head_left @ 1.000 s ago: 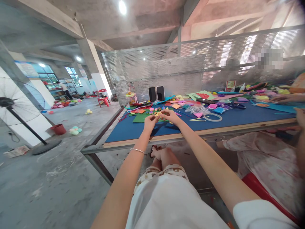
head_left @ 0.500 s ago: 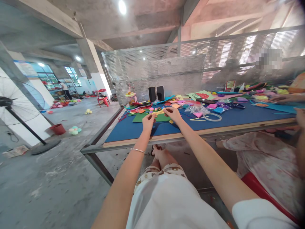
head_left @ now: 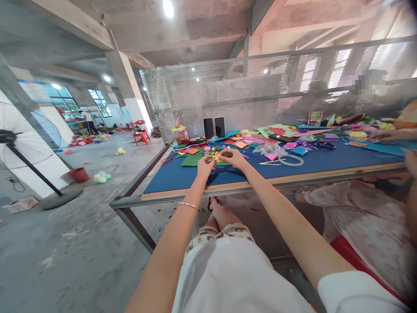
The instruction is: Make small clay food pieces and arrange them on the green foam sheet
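Observation:
My left hand and my right hand are close together above the blue tabletop. Fingertips of both pinch a small lump of yellow modelling clay between them; the fingers partly cover it. Beneath lies a green sheet, with small coloured balls just beyond my fingers. Part of the sheet is hidden by my hands.
Two phones lean upright at the back, beside a decorated jar. To the right lie a tape roll, a blue packet and clear plastic bags. Another person's hand rests at the far right.
The yellow clay was stretched in a strip between my hands; now it is a shorter lump. My hands have come closer together.

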Available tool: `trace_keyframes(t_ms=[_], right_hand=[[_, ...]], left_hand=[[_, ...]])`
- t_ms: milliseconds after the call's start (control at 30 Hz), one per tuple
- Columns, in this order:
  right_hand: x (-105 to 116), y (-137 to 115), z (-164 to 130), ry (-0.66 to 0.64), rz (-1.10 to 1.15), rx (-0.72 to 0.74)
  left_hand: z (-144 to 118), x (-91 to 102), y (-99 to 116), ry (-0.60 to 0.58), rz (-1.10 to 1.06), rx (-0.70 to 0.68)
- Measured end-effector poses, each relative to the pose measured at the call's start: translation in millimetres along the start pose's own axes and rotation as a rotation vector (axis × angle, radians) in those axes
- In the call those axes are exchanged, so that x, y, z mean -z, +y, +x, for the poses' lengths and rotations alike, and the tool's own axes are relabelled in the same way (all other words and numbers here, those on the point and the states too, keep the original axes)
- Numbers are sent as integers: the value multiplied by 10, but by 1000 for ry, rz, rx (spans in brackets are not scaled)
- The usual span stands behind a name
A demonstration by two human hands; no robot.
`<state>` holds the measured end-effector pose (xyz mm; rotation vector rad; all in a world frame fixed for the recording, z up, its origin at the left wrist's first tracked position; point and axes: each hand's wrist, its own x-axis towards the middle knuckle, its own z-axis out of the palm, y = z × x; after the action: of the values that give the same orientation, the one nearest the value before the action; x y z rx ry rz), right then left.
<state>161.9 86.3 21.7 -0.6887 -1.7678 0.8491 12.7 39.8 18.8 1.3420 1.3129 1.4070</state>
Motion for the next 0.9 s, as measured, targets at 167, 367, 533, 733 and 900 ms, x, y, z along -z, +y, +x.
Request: trace_keyframes(t_ms=[167, 367, 533, 733, 900], right_hand=[[9, 52, 14, 27, -12, 0], [25, 74, 18, 86, -14, 11], [24, 57, 14, 95, 13, -1], [-16, 18, -3, -28, 60, -19], [-5, 37, 0, -34, 92, -21]], left_hand=[[-31, -8, 45, -55, 11, -13], [-62, -14, 75, -70, 16, -64], [-20, -4, 18, -20, 48, -65], [28, 24, -42, -4, 60, -47], [-5, 15, -5, -62, 44, -83]])
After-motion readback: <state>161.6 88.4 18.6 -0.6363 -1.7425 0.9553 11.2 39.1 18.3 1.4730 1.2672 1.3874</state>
